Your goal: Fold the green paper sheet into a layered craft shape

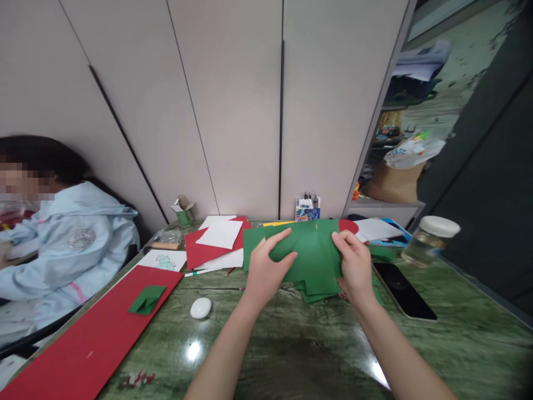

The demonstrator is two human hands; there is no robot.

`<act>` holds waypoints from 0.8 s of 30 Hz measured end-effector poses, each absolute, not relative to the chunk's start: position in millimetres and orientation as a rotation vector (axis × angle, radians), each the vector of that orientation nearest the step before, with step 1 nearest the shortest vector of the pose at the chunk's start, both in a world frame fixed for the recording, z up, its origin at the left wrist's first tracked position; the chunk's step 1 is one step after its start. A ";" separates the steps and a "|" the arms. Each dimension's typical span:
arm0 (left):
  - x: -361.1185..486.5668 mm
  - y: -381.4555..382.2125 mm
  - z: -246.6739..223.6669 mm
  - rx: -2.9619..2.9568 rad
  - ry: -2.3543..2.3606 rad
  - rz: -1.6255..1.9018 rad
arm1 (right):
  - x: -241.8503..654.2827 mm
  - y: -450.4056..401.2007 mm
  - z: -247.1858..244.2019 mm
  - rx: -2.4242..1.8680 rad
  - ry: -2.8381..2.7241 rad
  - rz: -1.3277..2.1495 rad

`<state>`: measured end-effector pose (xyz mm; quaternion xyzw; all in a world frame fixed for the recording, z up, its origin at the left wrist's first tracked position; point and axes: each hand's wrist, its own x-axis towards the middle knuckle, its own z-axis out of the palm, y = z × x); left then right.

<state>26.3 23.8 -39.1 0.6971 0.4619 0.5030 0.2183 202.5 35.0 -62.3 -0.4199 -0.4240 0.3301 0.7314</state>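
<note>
A sheet of green paper (310,250) stands raised above the table, its lower right part notched or folded. My right hand (353,264) pinches its right edge, thumb in front and the other fingers mostly hidden. My left hand (268,269) is at the left part of the sheet, thumb and index finger spread apart before its face. Whether its other fingers touch the paper, I cannot tell. Beneath the sheet lie more green paper pieces (318,299), partly covered by it.
Left lie a long red sheet (83,339), a folded green piece (146,300) and a white rounded object (201,308). Right are a phone (405,291) and a lidded jar (428,244). White papers (220,232) and a pen box (307,208) stand behind. A person (83,239) sits left.
</note>
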 end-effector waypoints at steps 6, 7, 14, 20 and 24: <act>20.6 25.1 -37.2 1.913 1.281 1.447 | 205.1 38.4 -62.9 -0.930 -0.929 0.660; 18.8 25.2 -36.1 1.912 1.279 1.454 | 205.7 39.4 -63.2 -0.932 -0.934 0.662; 10.6 27.4 -29.4 1.961 1.207 1.452 | 207.4 40.7 -58.8 -0.880 -1.026 0.960; 7.8 32.3 -31.4 1.915 1.205 1.434 | 209.5 33.8 -49.7 -0.845 -1.130 1.173; 5.4 31.6 -29.6 1.962 1.224 1.372 | 210.2 37.5 -53.1 -0.871 -1.111 1.056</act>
